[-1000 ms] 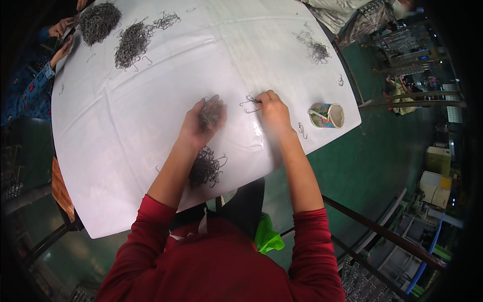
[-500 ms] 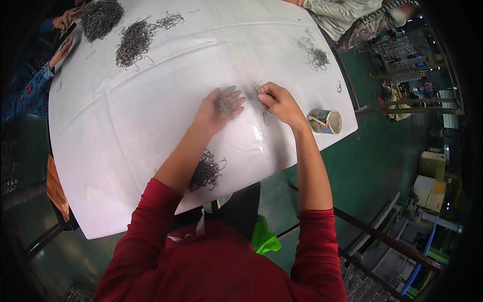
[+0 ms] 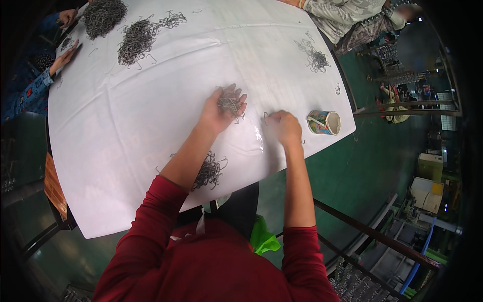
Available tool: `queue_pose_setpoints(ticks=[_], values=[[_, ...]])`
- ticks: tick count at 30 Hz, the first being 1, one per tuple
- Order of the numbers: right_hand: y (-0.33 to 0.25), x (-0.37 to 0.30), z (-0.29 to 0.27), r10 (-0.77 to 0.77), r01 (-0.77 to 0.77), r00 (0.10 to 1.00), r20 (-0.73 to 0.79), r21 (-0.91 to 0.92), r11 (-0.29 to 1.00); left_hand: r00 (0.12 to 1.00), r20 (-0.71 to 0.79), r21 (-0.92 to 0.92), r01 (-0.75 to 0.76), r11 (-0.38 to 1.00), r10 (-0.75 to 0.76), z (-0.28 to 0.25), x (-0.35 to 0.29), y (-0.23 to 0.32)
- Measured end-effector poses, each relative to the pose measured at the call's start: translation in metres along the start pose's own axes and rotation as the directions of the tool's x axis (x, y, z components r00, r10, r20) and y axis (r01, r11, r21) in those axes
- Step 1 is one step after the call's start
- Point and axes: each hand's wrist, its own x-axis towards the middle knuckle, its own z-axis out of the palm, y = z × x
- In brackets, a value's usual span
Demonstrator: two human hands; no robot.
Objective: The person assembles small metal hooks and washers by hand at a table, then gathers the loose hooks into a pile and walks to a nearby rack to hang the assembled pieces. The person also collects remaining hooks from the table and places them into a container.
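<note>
My left hand (image 3: 214,111) is palm up above the white table, its fingers curled around a tangled bunch of grey wire hooks (image 3: 230,104). To its right, my right hand (image 3: 288,128) is low over the tabletop with bent fingers, smeared by motion. A single wire hook (image 3: 265,118) is at its fingertips; whether they grip it cannot be made out. Another small hook (image 3: 303,142) shows beside the right wrist. Partly behind my left forearm lies a dark pile of hooks (image 3: 209,172) near the front table edge.
A printed paper tub (image 3: 322,123) lies on its side near the right edge of the table (image 3: 151,116). Large hook piles (image 3: 104,17) sit far left, a smaller heap (image 3: 317,60) far right. Another person's hand (image 3: 64,59) rests at the left edge; someone sits far right.
My right hand has moved nearer to me and a little right. The loose hooks that were at its fingers are gone from there, and the bunch in my left hand looks fuller.
</note>
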Motion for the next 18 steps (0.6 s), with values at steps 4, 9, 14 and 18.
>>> queue_pose_setpoints(ticks=[4, 9, 14, 18], values=[[0.003, -0.008, 0.031, 0.024, -0.022, 0.999, 0.042, -0.053, 0.998, 1.0, 0.016, -0.043, -0.012, 0.999, 0.013, -0.004, -0.007, 0.004], [-0.002, -0.002, 0.038, -0.168, 0.167, 0.986, -0.005, 0.176, 0.97, 0.999, 0.04, -0.089, -0.026, 0.996, 0.03, -0.014, -0.019, 0.01], [-0.005, -0.01, 0.036, -0.279, 0.272, 0.96, -0.003, 0.231, 0.934, 0.991, 0.071, -0.288, -0.085, 0.954, 0.11, -0.018, -0.038, 0.037], [-0.017, -0.029, 0.042, -0.28, 0.149, 0.953, 0.12, 0.616, 0.774, 0.953, 0.058, -0.425, -0.246, 0.871, 0.297, -0.018, -0.064, 0.105]])
